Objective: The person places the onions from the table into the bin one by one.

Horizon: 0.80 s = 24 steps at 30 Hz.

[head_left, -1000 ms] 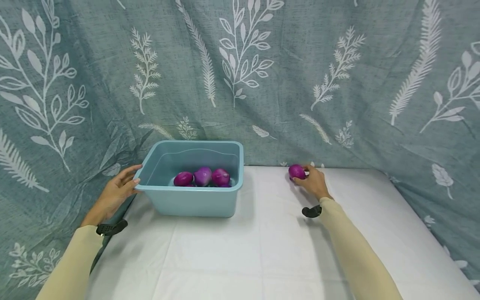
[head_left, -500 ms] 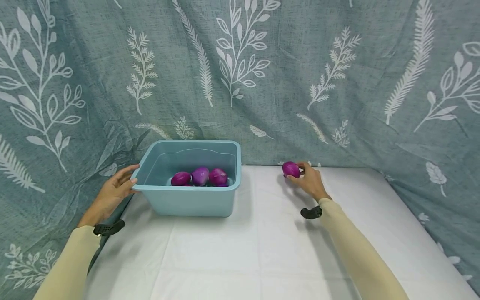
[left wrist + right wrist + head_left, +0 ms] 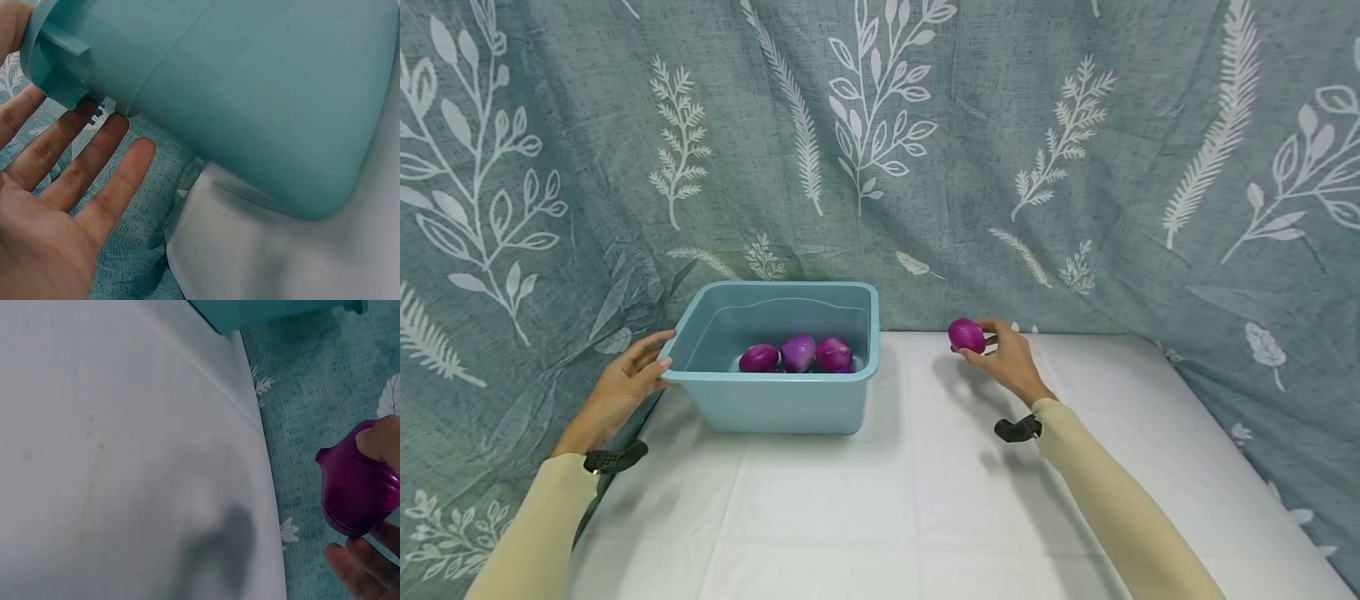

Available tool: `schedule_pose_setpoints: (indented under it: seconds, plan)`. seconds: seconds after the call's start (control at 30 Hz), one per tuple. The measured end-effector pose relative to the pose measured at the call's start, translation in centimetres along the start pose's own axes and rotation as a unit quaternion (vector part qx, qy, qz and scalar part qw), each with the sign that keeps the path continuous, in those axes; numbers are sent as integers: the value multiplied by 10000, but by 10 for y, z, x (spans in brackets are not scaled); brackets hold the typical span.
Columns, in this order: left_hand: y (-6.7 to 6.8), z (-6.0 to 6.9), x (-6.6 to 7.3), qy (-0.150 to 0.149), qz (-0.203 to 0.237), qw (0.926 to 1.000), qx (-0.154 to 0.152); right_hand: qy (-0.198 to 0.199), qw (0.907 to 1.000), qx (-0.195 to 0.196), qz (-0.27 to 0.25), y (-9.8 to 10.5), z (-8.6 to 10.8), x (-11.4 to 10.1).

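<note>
A red onion (image 3: 966,336) is held up over the table's far side, pinched between the thumb and fingers of my right hand (image 3: 1009,365). In the right wrist view the onion (image 3: 359,481) shows its pointed tip, with the thumb on its upper side and fingers below. My left hand (image 3: 619,392) is at the left end of a blue plastic tub (image 3: 775,408), touching its rim. The left wrist view has those fingers (image 3: 119,181) fairly straight, near the underside of the rim. Several red onions (image 3: 797,353) lie inside the tub; its front wall partly hides them.
A white cloth (image 3: 842,517) covers the table. Behind and at both sides hangs a green-blue curtain (image 3: 970,167) with white leaf prints, meeting the table's back edge. The tub stands left of the middle, close to the curtain.
My right hand has lifted the onion off the cloth and carried it a little left toward the tub. The left hand stays at the tub's rim. The head view has shifted slightly.
</note>
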<state>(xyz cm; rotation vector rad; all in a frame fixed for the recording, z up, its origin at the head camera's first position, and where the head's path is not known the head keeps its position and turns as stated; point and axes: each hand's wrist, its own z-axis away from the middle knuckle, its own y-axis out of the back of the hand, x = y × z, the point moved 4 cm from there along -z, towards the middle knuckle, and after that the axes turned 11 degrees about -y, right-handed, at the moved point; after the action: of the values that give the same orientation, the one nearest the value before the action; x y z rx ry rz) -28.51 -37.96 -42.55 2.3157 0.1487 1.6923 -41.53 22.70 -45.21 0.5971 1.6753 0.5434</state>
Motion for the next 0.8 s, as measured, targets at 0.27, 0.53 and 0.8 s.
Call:
schedule_pose_setpoints:
  seconds: [0.27,0.53,0.8]
  plan:
    - [0,-1,2,-50,150,9999,4,237,9994,-43,-229,-1,5,-23]
    - [0,-1,1,-102,131,9999,36,564,9975,-57,-418,-3,13,-47]
    - [-1,0,1,-93,164,9998,14,786,9953,-185,-536,-6,23,-71]
